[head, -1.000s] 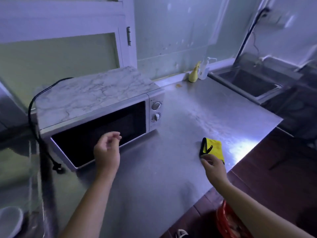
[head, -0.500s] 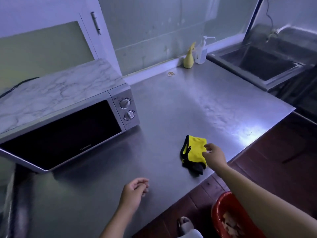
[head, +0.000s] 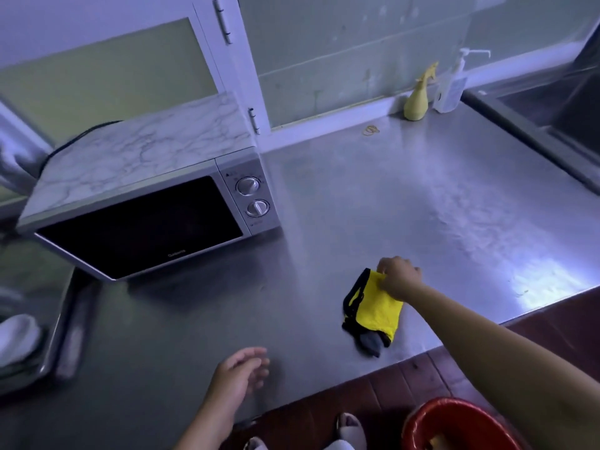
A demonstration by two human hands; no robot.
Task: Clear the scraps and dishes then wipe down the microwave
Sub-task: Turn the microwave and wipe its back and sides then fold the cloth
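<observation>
The right hand (head: 397, 276) lay on the far end of the cloth (head: 373, 306), its fingers curled down and pinching the yellow fabric at that corner. The cloth sat folded on the counter (head: 389, 196) near the front edge, yellow with a black border and a dark bit poking out at the near end. The left hand (head: 240, 373) hung over the counter close to the front edge, well left of the cloth, fingers loosely bent and holding nothing. The microwave (head: 146, 203) stood on the left part of the counter with its door closed (dark glass, two knobs on the right, a marble-look top), well apart from both hands. At the back wall a yellow spray bottle (head: 417, 99) stood just beside a clear pump bottle (head: 453, 87), with rubber bands (head: 371, 129) lying near them. A sink (head: 552, 102) ran along the right. A red basin (head: 454, 423) sat on the floor below the right forearm, and a white bowl (head: 16, 339) showed at the far left.
</observation>
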